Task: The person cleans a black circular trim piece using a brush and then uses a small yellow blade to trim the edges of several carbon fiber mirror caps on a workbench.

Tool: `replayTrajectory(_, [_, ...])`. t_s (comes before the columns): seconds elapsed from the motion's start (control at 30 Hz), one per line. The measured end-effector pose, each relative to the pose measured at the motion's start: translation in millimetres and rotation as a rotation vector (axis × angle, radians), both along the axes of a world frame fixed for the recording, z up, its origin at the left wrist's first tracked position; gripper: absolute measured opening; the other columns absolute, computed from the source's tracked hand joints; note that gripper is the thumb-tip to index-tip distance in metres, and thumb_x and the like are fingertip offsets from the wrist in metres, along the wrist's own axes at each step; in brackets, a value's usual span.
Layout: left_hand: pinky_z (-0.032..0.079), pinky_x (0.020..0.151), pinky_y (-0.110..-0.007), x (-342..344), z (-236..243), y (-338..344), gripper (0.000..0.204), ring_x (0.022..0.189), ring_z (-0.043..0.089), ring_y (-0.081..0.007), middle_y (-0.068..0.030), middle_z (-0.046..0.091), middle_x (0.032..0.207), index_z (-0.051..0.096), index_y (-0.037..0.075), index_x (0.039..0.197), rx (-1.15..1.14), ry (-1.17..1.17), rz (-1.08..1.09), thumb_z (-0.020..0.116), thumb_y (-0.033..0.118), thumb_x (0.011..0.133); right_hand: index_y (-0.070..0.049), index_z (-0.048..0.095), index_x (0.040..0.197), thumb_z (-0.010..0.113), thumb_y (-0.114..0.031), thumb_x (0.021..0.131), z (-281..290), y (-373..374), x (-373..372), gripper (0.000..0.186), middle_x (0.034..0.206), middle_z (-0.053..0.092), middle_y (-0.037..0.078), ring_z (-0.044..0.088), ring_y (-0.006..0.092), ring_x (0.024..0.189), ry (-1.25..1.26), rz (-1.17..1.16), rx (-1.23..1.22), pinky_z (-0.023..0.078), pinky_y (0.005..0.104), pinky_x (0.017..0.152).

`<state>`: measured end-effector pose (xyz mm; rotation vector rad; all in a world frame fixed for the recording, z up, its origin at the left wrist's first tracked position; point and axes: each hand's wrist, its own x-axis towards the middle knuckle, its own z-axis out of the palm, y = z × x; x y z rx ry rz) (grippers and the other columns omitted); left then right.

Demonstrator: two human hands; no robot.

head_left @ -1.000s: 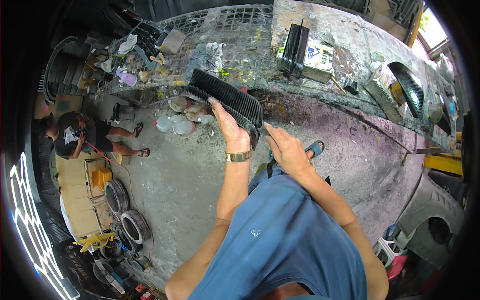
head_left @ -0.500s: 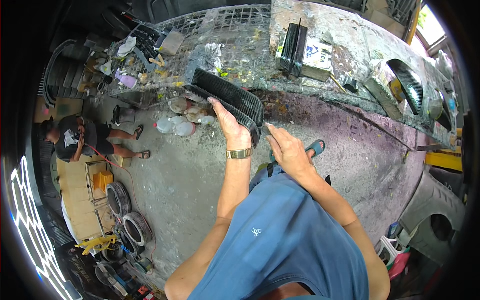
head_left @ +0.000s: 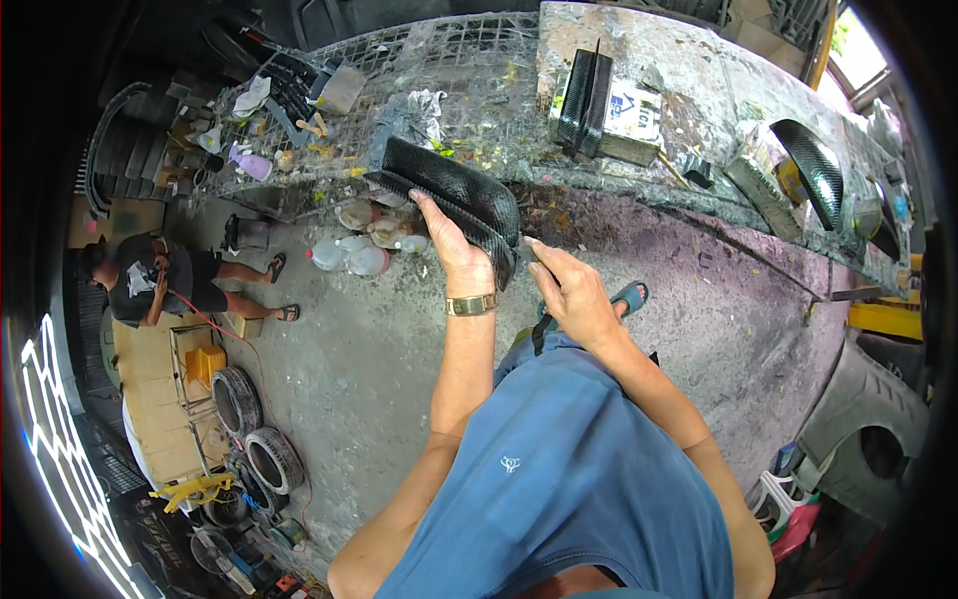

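A glossy black carbon-fibre piece [head_left: 459, 190], long and L-shaped with a curved end, is held up in front of the bench edge. My left hand [head_left: 461, 250] supports it from below, thumb along its near edge, with the other fingers hidden beneath. My right hand [head_left: 579, 298] is at the curved end, its fingers bent and close together, the fingertips at or very near the rim. Something small and greyish may be pinched there, too small to make out.
On the stained workbench [head_left: 479, 60] another carbon-fibre piece [head_left: 586, 100] leans on a rectangular can [head_left: 634, 120], with a curved one [head_left: 813, 170] farther right. Plastic bottles [head_left: 367, 260] stand below. A person [head_left: 150, 280] with a red hose is at left, near tyres [head_left: 274, 459].
The carbon-fibre piece and my left hand have shifted slightly left and up. My right hand has moved a little left with them, its fingertips still at the curved end.
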<state>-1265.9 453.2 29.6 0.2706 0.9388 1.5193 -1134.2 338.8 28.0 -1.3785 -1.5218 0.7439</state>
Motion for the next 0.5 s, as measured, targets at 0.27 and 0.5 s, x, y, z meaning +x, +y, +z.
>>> replayTrajectory(0.27, [0.049,0.088,-0.038,3,7,6,0.054,0.100,0.059,-0.0202,-0.0021,0.060,0.118,0.055,0.012,0.123,0.062,-0.029,-0.031,0.050,0.055,0.093,0.004,0.058,0.117,0.062,-0.005,0.086,12,11,-1,0.033,0.089,0.063,0.019,0.063,0.0333,0.076,-0.020,-0.026,0.045,0.049,0.0369,0.069])
replayTrajectory(0.5, [0.049,0.088,-0.037,5,14,7,0.051,0.099,0.058,-0.0196,-0.0022,0.060,0.117,0.056,0.011,0.121,0.023,-0.078,-0.046,0.051,0.054,0.093,-0.001,0.059,0.118,0.061,-0.009,0.087,19,11,3,0.032,0.092,0.063,0.016,0.062,0.0377,0.077,-0.059,0.002,0.033,0.050,0.0422,0.066])
